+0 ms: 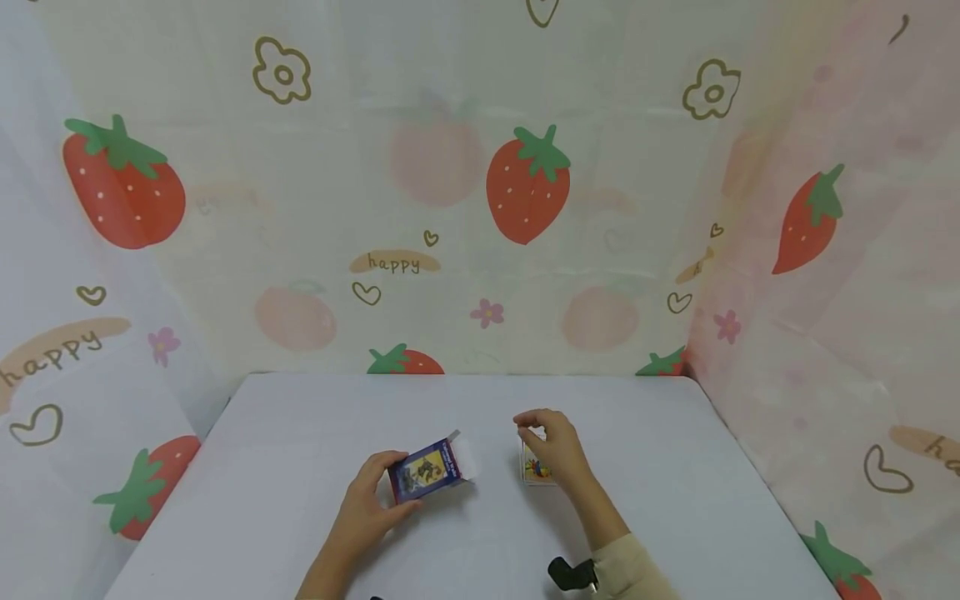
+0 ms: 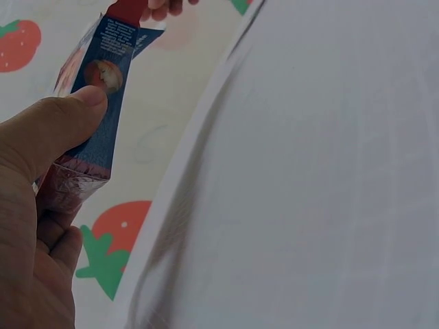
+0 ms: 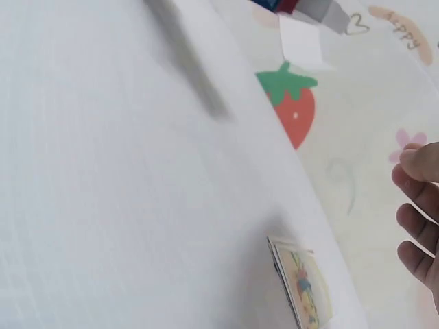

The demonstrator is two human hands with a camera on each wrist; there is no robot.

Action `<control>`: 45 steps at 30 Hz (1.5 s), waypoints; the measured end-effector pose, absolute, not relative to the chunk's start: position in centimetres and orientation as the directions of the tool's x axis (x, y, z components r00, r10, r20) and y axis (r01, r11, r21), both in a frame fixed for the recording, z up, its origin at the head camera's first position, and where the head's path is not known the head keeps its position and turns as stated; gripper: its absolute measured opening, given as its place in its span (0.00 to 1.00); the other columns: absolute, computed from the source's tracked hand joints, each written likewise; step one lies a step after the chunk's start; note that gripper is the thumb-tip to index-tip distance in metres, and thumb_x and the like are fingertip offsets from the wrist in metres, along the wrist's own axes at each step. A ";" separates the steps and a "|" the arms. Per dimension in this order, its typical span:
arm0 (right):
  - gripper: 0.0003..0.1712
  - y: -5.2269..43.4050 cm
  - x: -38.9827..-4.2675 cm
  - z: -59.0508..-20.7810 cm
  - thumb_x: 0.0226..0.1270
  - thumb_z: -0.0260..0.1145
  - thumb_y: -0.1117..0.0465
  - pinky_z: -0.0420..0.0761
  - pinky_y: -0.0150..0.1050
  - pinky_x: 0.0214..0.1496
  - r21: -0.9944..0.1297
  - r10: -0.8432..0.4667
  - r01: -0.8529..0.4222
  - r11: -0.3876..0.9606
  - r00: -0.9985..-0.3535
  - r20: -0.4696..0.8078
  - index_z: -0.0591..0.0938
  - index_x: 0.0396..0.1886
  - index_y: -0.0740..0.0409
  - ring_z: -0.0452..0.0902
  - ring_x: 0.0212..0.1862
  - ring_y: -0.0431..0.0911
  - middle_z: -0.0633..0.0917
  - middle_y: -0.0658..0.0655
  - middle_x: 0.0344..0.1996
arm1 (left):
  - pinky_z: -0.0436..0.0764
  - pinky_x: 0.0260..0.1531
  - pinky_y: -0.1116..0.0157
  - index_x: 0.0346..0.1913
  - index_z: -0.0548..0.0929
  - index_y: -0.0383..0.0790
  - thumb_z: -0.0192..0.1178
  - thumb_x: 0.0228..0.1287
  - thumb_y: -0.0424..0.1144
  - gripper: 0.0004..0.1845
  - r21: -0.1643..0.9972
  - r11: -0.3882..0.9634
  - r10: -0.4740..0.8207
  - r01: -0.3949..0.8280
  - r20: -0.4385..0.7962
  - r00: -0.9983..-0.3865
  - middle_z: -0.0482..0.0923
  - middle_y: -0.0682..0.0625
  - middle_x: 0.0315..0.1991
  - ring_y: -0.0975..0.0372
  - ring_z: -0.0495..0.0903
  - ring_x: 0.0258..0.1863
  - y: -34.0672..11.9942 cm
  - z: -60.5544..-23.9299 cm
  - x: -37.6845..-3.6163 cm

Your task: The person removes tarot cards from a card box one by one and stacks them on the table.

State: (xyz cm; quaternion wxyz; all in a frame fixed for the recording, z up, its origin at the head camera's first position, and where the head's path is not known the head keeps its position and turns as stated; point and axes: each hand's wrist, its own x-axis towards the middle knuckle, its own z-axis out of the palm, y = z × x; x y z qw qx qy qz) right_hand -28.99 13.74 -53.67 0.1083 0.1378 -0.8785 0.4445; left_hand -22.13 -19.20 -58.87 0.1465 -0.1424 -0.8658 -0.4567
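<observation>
**A:** What lay on the table (image 1: pixel 300 433)?

**B:** A plain white surface filled the lower half of the head view, its far edge meeting a curtain (image 1: pixel 465 183) printed with strawberries, flowers, hearts and the word "happy". The same cloth closed in the left and right sides of the frame.

**A:** And the hands?

**B:** At lower centre, the left hand (image 1: pixel 367 500) gripped a blue card box (image 1: pixel 426 472), thumb pressed on its face, fingers curled behind. Its white flap stood open toward the right. The left wrist view showed that box (image 2: pixel 103 96) at upper left, thumb on it.

**A:** The other?

**B:** The right hand (image 1: pixel 553 454), just right of the box, hovered with fingers loosely curled over a small stack of cards (image 1: pixel 534 468) lying on the table. Whether it touched them could not be told; the right wrist view showed the cards (image 3: pixel 302 284) at lower right, fingers (image 3: pixel 418 205) apart from them.
</observation>
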 end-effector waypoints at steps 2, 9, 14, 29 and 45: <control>0.09 13.3 -28.6 -53.7 0.71 0.69 0.61 0.80 0.55 0.60 -0.765 -0.152 -0.340 0.548 -0.939 0.309 0.88 0.48 0.51 0.78 0.54 0.48 0.87 0.46 0.44 | 0.74 0.70 0.48 0.66 0.76 0.44 0.83 0.46 0.40 0.42 0.746 0.545 0.115 0.382 0.385 -0.916 0.76 0.53 0.64 0.55 0.75 0.67 -19.2 -58.8 -22.2; 0.08 11.4 -27.4 -53.4 0.70 0.70 0.60 0.81 0.51 0.57 -0.781 -0.162 -0.368 0.504 -0.929 0.333 0.89 0.46 0.50 0.78 0.51 0.46 0.87 0.45 0.42 | 0.74 0.70 0.48 0.66 0.76 0.42 0.83 0.46 0.39 0.41 0.729 0.551 0.120 0.406 0.412 -0.903 0.76 0.52 0.64 0.55 0.75 0.66 -19.4 -58.8 -22.4; 0.07 10.3 -26.8 -53.4 0.69 0.70 0.60 0.81 0.47 0.52 -0.778 -0.159 -0.372 0.507 -0.927 0.339 0.89 0.45 0.50 0.77 0.48 0.44 0.87 0.44 0.41 | 0.74 0.70 0.48 0.66 0.76 0.43 0.84 0.45 0.39 0.41 0.726 0.549 0.121 0.415 0.423 -0.898 0.76 0.54 0.63 0.56 0.75 0.66 -19.3 -58.9 -22.6; 0.07 7.8 -24.6 -55.0 0.69 0.70 0.56 0.79 0.39 0.48 -0.821 -0.192 -0.346 0.454 -0.938 0.289 0.89 0.45 0.46 0.77 0.45 0.41 0.88 0.43 0.41 | 0.75 0.69 0.46 0.64 0.78 0.43 0.85 0.42 0.38 0.42 0.709 0.558 0.120 0.432 0.446 -0.887 0.78 0.53 0.62 0.54 0.77 0.65 -19.2 -59.2 -22.4; 0.08 7.7 -23.7 -56.9 0.68 0.72 0.52 0.78 0.34 0.46 -0.840 -0.196 -0.353 0.412 -0.935 0.296 0.89 0.44 0.45 0.77 0.43 0.39 0.87 0.42 0.39 | 0.76 0.69 0.50 0.64 0.78 0.45 0.84 0.43 0.39 0.41 0.713 0.553 0.157 0.430 0.418 -0.895 0.78 0.58 0.62 0.58 0.75 0.66 -18.9 -59.0 -22.0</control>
